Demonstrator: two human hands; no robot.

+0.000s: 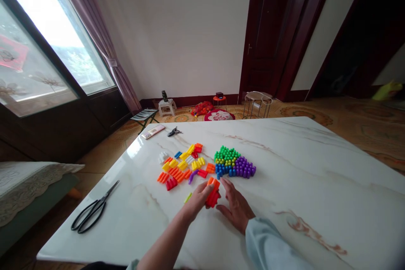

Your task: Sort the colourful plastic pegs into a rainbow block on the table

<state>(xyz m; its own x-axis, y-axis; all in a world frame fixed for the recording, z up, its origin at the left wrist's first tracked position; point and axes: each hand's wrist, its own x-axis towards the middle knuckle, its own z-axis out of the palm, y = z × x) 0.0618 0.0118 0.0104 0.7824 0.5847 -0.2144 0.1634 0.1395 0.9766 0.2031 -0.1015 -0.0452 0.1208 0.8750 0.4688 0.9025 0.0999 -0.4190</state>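
Note:
My left hand [198,198] grips several orange and red plastic blocks [213,193] joined side by side, just above the table. Close on their right is my right hand [234,204], fingers apart and curved, with nothing in it. Whether its fingertips touch the blocks I cannot tell. Beyond the left hand lie loose blocks [180,173] in orange, yellow, red, white and blue, with a purple curved piece [193,176] among them. Beyond the right hand stands a tight cluster of round-topped pieces in green [226,154], purple [245,168] and blue [225,170]. A lime piece [188,197] lies beside my left wrist.
Black-handled scissors [95,211] lie at the left of the white marble table [316,168]. A phone [153,131] and keys [174,131] rest near its far edge. Stools [167,106] and a wire-framed seat [257,100] stand on the floor beyond.

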